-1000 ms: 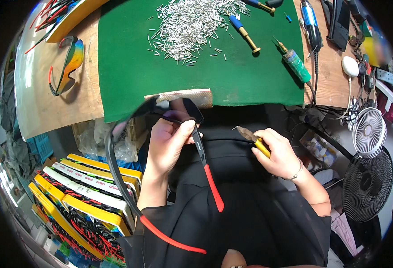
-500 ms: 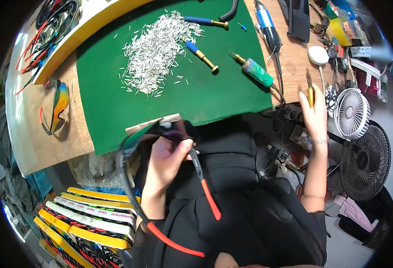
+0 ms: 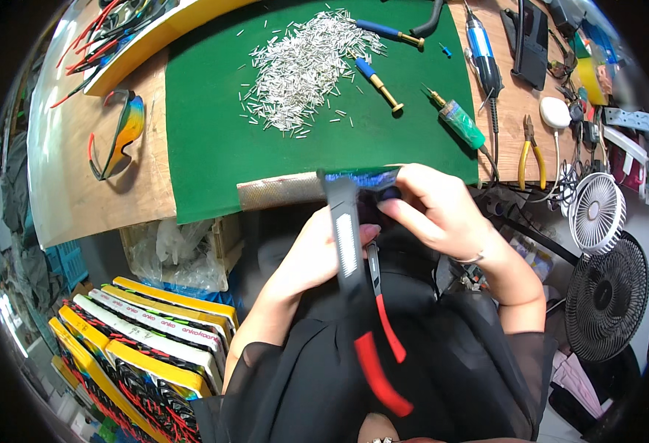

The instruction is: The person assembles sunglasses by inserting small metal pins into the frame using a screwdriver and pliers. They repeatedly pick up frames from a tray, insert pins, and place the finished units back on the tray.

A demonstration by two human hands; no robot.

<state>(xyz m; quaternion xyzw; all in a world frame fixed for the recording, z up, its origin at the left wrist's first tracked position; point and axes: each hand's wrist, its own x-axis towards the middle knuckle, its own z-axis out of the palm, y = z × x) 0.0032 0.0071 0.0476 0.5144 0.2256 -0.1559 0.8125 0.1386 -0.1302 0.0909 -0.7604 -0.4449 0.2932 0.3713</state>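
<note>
A pair of sunglasses with black temples and red tips (image 3: 347, 244) is held between my two hands at the mat's front edge. My left hand (image 3: 313, 255) is closed on the frame near one hinge, its fingers partly hidden behind a temple. From the right, my right hand (image 3: 442, 210) pinches the front by the dark, blue-glinting lens. Both temples point down toward my lap; the nearer one is blurred. To the right of my right hand lie yellow-handled pliers (image 3: 532, 156) on the wooden table.
The green mat (image 3: 213, 162) carries a pile of small metal pins (image 3: 302, 74), two blue-handled screwdrivers (image 3: 380, 86) and a green-handled tool (image 3: 461, 124). Other sunglasses (image 3: 121, 136) lie at left. Two fans (image 3: 596, 207) stand at right. Yellow and white racks (image 3: 154, 325) sit lower left.
My right hand has let go of the pliers, which now lie on the table, and has moved left onto the sunglasses. The sunglasses have shifted right and turned. The whole view has shifted.
</note>
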